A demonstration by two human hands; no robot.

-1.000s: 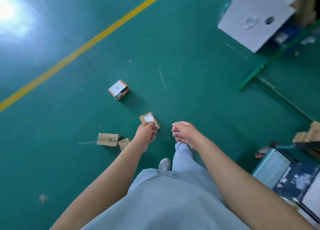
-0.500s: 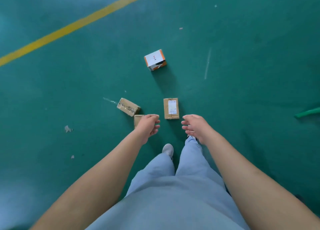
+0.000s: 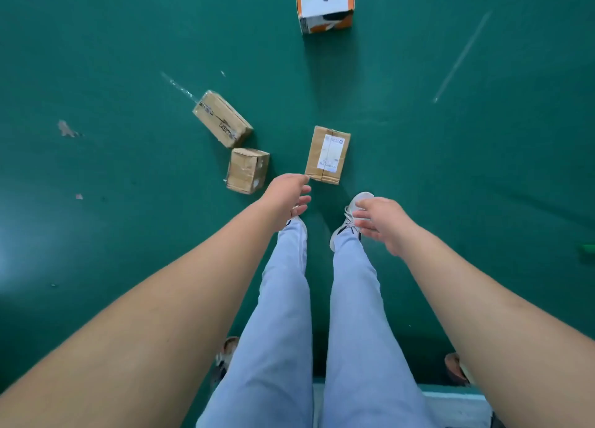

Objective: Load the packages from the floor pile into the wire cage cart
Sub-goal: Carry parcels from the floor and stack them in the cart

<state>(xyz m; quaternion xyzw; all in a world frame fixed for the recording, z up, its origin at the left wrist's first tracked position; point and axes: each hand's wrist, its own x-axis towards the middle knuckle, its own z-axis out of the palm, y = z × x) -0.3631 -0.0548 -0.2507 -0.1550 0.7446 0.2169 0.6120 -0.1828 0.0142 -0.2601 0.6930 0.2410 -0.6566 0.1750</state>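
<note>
**Both hands out over four boxes on the green floor**

We're looking straight down, and the left hand (image 3: 287, 196) reaches forward with fingers relaxed and spread, holding nothing. Its fingertips sit just short of the near corner of the labelled brown box (image 3: 327, 154), though whether they touch it I cannot tell from this angle. The right hand (image 3: 383, 223) hangs loose too, fingers uncurled, empty, hovering above the right shoe (image 3: 349, 216).

The packages lie scattered on the green floor (image 3: 112, 57). The labelled brown box lies flat, white label up, directly ahead of the feet. Just left of it stands a small squarish brown box (image 3: 247, 170), and beyond that, nearly touching its far corner, a longer taped brown box (image 3: 222, 119) set at an angle. Well beyond all three, at the top edge, sits a white and orange box (image 3: 325, 4), on its own.

Around them: a pale scuff mark (image 3: 66, 128) off to the left, a thin white streak (image 3: 462, 57) on the right. Legs in light blue trousers (image 3: 283, 315) fill the lower middle. Nothing lies between the left hand and the nearest box. The wire cage cart is out of shot.
</note>
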